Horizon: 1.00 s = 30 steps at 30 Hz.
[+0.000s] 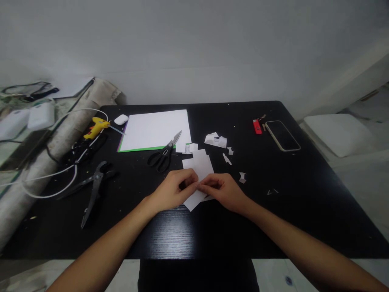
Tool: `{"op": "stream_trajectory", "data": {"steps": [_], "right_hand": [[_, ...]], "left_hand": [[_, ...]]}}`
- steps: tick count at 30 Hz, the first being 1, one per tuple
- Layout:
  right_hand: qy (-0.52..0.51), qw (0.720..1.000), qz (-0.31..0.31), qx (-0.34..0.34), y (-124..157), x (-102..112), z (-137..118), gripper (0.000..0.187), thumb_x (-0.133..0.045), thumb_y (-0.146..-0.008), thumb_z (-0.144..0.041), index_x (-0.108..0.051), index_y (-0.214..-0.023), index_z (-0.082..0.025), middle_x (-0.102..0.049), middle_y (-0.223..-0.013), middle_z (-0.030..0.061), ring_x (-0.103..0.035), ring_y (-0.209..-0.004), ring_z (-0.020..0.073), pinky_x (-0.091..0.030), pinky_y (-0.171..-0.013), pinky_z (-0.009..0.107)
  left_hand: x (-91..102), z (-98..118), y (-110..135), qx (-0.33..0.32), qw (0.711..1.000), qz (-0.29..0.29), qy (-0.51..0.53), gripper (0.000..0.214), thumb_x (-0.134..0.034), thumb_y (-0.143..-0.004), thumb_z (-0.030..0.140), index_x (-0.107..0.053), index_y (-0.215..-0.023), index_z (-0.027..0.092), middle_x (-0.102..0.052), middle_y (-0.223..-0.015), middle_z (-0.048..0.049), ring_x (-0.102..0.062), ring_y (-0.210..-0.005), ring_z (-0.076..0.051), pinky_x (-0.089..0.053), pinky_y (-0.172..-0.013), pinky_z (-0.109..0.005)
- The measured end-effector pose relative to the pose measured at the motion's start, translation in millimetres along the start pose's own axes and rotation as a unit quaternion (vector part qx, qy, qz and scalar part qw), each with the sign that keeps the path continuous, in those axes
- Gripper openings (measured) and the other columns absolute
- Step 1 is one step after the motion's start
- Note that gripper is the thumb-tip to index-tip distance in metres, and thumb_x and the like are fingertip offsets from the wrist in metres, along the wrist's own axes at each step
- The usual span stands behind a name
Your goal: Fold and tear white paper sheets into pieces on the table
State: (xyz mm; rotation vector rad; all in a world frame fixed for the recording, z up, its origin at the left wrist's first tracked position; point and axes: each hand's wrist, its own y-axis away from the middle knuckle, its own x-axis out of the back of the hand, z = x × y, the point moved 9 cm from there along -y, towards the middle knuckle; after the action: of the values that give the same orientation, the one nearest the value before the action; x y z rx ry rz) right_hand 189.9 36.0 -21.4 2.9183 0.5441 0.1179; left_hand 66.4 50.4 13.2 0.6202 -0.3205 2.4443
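Note:
White paper pieces (199, 163) lie in front of me near the middle of the black table, partly covered by my hands. My left hand (178, 186) is closed, its thumb and fingers pinching at the paper from the left. From the right, the fingertips of my right hand (224, 190) close on the same paper, almost touching the left thumb. What exactly sits between the fingertips is too small to make out. Just beyond the left hand rest black-handled scissors (165, 153), their blades over a stack of white sheets (154, 127) with green and purple edges.
Folded paper scraps (215, 140) lie behind my hands. To the left are pliers (96, 180), a yellow glue gun (96, 127), a white cable (71, 184) and a white earbud case (121, 119). A red lighter (257, 126) and a phone (282, 136) lie at the right.

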Motion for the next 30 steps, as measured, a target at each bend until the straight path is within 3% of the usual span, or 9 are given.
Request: {"op": "stream_trajectory", "data": {"steps": [6, 14, 21, 30], "right_hand": [[-0.024, 0.999, -0.026, -0.005, 1, -3, -4, 0.029, -0.076, -0.083, -0.046, -0.074, -0.081, -0.017, -0.068, -0.072, 0.0013, -0.063, -0.066, 0.0143, -0.05, -0.062, 0.026], [-0.064, 0.998, -0.011, -0.004, -3, 7, -5, 0.02, -0.072, -0.083, -0.036, -0.067, -0.075, -0.018, -0.067, -0.067, 0.0011, -0.062, -0.062, 0.0147, -0.053, -0.065, 0.03], [-0.011, 0.999, -0.006, 0.039, -1, 3, -10, 0.014, -0.07, -0.084, -0.032, -0.066, -0.085, -0.018, -0.061, -0.076, 0.0002, -0.056, -0.069, 0.0146, -0.044, -0.065, 0.029], [0.031, 0.998, -0.019, 0.045, 0, -1, -11, 0.007, -0.065, -0.083, -0.026, -0.064, -0.08, -0.019, -0.059, -0.075, -0.0006, -0.053, -0.068, 0.0145, -0.042, -0.064, 0.028]], "left_hand": [[1.4, -3, 0, 0.001, 1.0, 0.003, 0.02, 0.013, -0.059, -0.094, 0.025, -0.063, -0.085, 0.017, -0.061, -0.076, 0.0007, -0.054, -0.071, -0.013, -0.041, -0.065, -0.025], [35.0, -22, 0, 0.054, 0.986, 0.116, 0.103, 0.019, -0.06, -0.093, 0.029, -0.059, -0.079, 0.016, -0.052, -0.07, 0.0027, -0.045, -0.062, -0.011, -0.034, -0.058, -0.024], [3.3, -11, -2, 0.035, 0.997, 0.012, 0.061, 0.02, -0.062, -0.095, 0.033, -0.065, -0.084, 0.016, -0.056, -0.07, 0.0025, -0.049, -0.065, -0.011, -0.038, -0.061, -0.023], [-7.5, -3, 0, 0.021, 0.998, -0.014, 0.054, 0.023, -0.062, -0.095, 0.037, -0.068, -0.084, 0.017, -0.06, -0.073, 0.0002, -0.053, -0.068, -0.013, -0.041, -0.063, -0.024]]}}
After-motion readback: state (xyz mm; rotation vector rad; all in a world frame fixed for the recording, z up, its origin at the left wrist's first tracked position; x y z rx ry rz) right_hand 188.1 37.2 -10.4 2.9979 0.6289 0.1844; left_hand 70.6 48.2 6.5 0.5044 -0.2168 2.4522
